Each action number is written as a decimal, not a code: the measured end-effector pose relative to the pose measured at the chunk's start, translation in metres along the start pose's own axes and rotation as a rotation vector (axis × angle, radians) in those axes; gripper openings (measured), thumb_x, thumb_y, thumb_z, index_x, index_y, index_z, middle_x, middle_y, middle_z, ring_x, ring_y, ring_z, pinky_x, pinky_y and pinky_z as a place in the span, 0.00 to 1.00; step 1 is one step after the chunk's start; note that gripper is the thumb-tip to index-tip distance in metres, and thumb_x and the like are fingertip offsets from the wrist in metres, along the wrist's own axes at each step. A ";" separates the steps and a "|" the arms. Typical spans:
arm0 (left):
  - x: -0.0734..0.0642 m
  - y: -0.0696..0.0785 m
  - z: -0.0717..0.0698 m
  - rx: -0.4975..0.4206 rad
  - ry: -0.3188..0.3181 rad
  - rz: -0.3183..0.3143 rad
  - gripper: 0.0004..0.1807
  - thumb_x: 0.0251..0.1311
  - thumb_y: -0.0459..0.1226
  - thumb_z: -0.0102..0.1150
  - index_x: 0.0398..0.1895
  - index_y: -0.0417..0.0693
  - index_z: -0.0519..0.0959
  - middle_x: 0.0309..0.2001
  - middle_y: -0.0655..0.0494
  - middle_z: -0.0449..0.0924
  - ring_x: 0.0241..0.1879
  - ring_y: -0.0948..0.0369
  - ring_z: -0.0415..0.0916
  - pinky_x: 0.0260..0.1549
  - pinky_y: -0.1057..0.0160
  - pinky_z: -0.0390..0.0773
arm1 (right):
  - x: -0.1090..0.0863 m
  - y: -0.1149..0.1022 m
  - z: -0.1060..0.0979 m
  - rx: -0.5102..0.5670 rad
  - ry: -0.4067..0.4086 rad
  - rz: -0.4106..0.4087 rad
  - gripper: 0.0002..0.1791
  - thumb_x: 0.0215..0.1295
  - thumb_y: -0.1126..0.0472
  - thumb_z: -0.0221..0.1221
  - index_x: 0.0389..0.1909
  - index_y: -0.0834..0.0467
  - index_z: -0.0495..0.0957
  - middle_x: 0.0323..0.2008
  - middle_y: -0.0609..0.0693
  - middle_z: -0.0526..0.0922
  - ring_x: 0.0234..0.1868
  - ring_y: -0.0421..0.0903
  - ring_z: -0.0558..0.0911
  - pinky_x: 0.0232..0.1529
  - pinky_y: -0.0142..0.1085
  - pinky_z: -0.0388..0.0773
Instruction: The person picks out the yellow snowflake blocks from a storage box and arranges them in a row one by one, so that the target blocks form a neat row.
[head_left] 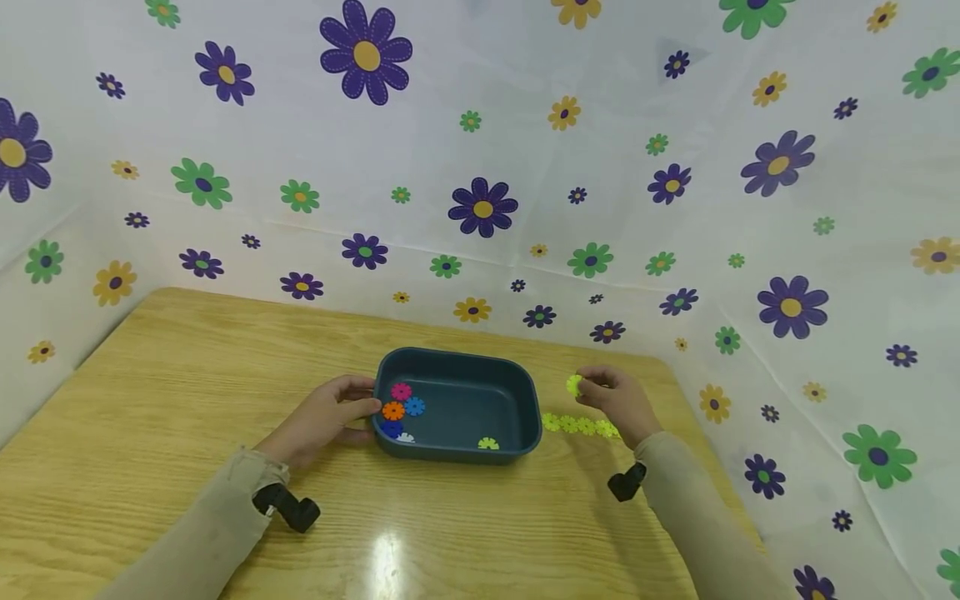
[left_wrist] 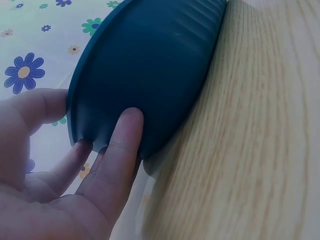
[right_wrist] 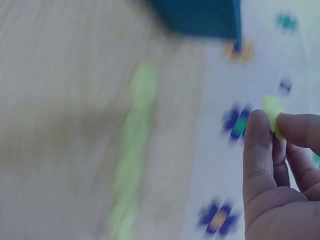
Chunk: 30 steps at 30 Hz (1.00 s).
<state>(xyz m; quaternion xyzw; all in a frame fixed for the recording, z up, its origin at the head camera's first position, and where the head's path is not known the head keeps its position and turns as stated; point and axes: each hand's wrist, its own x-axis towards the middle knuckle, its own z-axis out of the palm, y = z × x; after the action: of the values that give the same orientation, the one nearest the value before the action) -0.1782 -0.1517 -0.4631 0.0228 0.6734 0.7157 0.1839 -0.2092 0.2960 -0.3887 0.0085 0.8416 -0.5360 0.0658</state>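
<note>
A dark teal plastic basin (head_left: 465, 454) stands on the wooden table. My left hand (head_left: 322, 417) holds its left end, thumb at the rim and fingers against the outer wall, as the left wrist view shows. Between thumb and fingertips, my right hand (head_left: 617, 400) pinches a yellow-green snowflake disc (right_wrist: 271, 112), raised over the table right of the basin. Below that hand lies a row of several yellow-green snowflake discs (head_left: 577, 425), partly hidden by the hand. Inside the basin, pink (head_left: 401, 391), orange (head_left: 393, 411), blue and white discs gather at the left; one yellow-green disc (head_left: 488, 444) lies near the front wall.
The wooden table (head_left: 187, 400) reaches back to a white flower-print cloth (head_left: 420, 150), which also hangs along the left and right sides. A black wrist camera (head_left: 288, 507) is strapped at the left sleeve, another (head_left: 627, 482) at the right.
</note>
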 end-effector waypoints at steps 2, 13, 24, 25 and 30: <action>-0.001 0.001 0.000 0.000 0.002 0.001 0.31 0.72 0.37 0.62 0.73 0.36 0.64 0.63 0.37 0.69 0.52 0.51 0.80 0.51 0.53 0.87 | -0.001 0.014 -0.017 -0.010 0.035 0.024 0.20 0.79 0.62 0.56 0.64 0.70 0.72 0.50 0.58 0.79 0.50 0.49 0.85 0.64 0.50 0.80; -0.001 0.001 0.000 -0.006 -0.002 0.003 0.31 0.73 0.37 0.61 0.74 0.35 0.63 0.63 0.37 0.70 0.52 0.51 0.81 0.50 0.53 0.87 | -0.010 0.074 -0.077 -0.196 0.128 0.156 0.22 0.78 0.62 0.55 0.64 0.72 0.71 0.57 0.65 0.80 0.45 0.44 0.86 0.54 0.42 0.86; -0.002 0.000 0.000 -0.007 0.002 0.005 0.30 0.73 0.37 0.61 0.73 0.35 0.64 0.62 0.37 0.70 0.53 0.51 0.80 0.51 0.52 0.87 | -0.007 0.093 -0.081 -0.216 0.166 0.242 0.19 0.73 0.64 0.58 0.57 0.74 0.77 0.47 0.60 0.84 0.35 0.40 0.85 0.40 0.34 0.88; -0.002 0.000 0.000 -0.006 0.003 0.006 0.30 0.73 0.37 0.61 0.73 0.35 0.64 0.62 0.37 0.70 0.54 0.51 0.80 0.51 0.52 0.87 | -0.006 0.094 -0.081 -0.235 0.165 0.242 0.18 0.73 0.64 0.58 0.56 0.73 0.78 0.47 0.61 0.84 0.35 0.40 0.85 0.40 0.34 0.87; -0.002 0.001 0.000 0.001 -0.001 0.008 0.30 0.73 0.36 0.60 0.73 0.36 0.64 0.62 0.38 0.70 0.53 0.52 0.80 0.52 0.52 0.87 | 0.000 0.100 -0.078 -0.315 0.173 0.249 0.17 0.70 0.62 0.59 0.52 0.70 0.81 0.46 0.59 0.84 0.37 0.43 0.82 0.37 0.32 0.84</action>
<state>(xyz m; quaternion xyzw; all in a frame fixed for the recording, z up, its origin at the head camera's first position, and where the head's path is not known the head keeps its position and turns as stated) -0.1765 -0.1522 -0.4621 0.0262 0.6737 0.7160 0.1812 -0.2090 0.4088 -0.4460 0.1479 0.9100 -0.3827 0.0596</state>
